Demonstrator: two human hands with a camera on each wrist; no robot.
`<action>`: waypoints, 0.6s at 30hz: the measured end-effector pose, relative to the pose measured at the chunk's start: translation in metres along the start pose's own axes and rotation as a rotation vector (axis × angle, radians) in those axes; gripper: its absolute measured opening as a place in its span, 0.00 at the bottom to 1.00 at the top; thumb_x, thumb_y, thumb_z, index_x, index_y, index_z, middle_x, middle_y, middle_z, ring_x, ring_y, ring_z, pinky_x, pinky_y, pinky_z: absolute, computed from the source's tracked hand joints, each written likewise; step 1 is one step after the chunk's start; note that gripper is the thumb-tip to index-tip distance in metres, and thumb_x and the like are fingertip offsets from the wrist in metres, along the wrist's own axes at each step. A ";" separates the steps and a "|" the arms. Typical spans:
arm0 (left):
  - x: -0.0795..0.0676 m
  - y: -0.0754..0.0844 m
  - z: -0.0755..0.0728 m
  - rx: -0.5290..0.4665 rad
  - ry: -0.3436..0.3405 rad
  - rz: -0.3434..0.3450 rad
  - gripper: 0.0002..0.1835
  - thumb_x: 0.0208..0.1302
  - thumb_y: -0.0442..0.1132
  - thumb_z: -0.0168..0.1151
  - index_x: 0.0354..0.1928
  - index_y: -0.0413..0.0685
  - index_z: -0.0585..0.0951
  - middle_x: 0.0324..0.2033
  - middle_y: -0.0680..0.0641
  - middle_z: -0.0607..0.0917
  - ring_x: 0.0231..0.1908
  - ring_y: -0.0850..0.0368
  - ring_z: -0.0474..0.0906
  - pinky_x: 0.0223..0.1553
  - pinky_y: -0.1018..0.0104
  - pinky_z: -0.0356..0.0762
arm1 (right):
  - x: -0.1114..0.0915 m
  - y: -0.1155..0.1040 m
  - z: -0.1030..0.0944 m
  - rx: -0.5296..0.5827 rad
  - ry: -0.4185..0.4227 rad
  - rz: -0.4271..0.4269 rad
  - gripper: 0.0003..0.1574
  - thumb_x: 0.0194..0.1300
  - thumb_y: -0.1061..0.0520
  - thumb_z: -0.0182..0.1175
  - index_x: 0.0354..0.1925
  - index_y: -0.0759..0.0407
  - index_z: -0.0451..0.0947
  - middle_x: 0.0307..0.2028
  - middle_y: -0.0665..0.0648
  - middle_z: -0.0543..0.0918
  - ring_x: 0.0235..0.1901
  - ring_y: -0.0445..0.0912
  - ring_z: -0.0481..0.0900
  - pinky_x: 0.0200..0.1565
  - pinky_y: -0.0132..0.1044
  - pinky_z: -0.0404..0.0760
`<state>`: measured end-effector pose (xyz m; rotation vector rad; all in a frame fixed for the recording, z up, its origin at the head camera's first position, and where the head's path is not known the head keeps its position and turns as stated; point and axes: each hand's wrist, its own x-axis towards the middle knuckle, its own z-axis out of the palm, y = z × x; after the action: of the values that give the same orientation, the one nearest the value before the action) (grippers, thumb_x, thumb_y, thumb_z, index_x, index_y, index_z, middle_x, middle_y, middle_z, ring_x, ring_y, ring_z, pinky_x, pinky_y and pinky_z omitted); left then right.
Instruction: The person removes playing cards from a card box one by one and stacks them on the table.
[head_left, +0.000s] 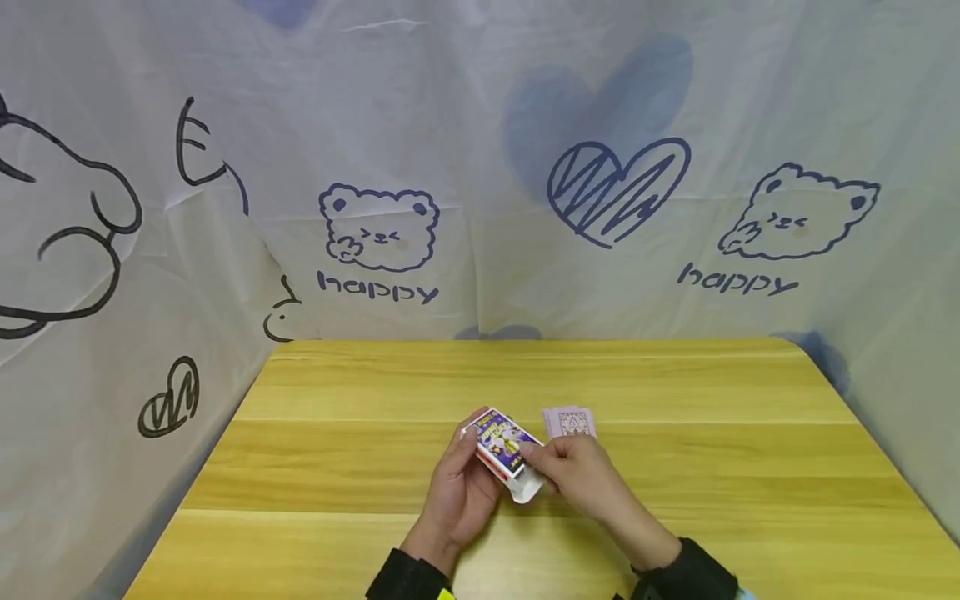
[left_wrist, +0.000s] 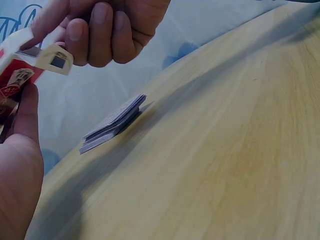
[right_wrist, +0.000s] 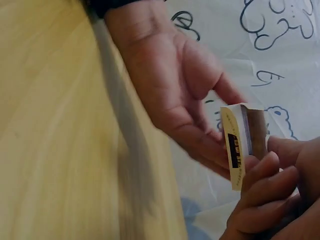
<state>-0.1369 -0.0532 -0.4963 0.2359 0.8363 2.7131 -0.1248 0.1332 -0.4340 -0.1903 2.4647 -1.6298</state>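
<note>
A small playing-card box [head_left: 504, 446] is held above the table, a purple-and-yellow picture on its upper face. My left hand [head_left: 459, 492] grips it from the left, the thumb along one edge. My right hand [head_left: 588, 479] pinches the box's near right end, its thumb on the picture. In the left wrist view, the right hand [left_wrist: 107, 30] has its other fingers curled beside a pale flap [left_wrist: 56, 60]. Card edges [right_wrist: 246, 127] show inside the box's open end in the right wrist view. Behind the right hand, a stack of playing cards [head_left: 572, 422] lies on the table.
The wooden table [head_left: 315, 467] has rounded far corners. White cloth [head_left: 480, 167] with drawn bears, hearts and the word "happy" hangs behind it and at both sides.
</note>
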 end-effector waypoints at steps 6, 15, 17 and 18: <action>0.000 0.000 0.000 -0.023 0.055 -0.002 0.28 0.77 0.49 0.43 0.72 0.48 0.54 0.65 0.42 0.67 0.62 0.50 0.69 0.65 0.63 0.68 | 0.001 0.003 0.000 0.036 -0.053 -0.033 0.19 0.59 0.48 0.67 0.23 0.63 0.79 0.15 0.54 0.75 0.15 0.40 0.66 0.16 0.28 0.63; 0.000 0.002 0.000 -0.045 0.040 -0.012 0.28 0.77 0.49 0.42 0.72 0.49 0.54 0.65 0.42 0.68 0.63 0.49 0.68 0.66 0.61 0.67 | 0.000 0.002 0.000 0.124 -0.072 -0.013 0.17 0.60 0.54 0.65 0.25 0.67 0.77 0.15 0.51 0.72 0.13 0.39 0.62 0.14 0.27 0.60; 0.000 0.002 0.000 -0.050 0.036 -0.011 0.28 0.77 0.49 0.42 0.72 0.49 0.54 0.65 0.42 0.68 0.63 0.49 0.68 0.66 0.62 0.67 | 0.001 0.003 0.001 0.132 -0.066 -0.012 0.15 0.59 0.57 0.65 0.24 0.67 0.76 0.14 0.50 0.71 0.13 0.38 0.62 0.14 0.27 0.59; 0.000 0.002 0.000 -0.051 0.034 -0.011 0.28 0.77 0.49 0.42 0.72 0.49 0.53 0.65 0.43 0.68 0.64 0.49 0.68 0.66 0.62 0.67 | 0.001 0.003 0.001 0.136 -0.063 -0.012 0.15 0.58 0.58 0.64 0.24 0.68 0.75 0.14 0.49 0.71 0.13 0.38 0.61 0.14 0.27 0.59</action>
<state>-0.1372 -0.0548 -0.4950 0.1744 0.7740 2.7313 -0.1256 0.1330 -0.4376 -0.2345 2.3013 -1.7604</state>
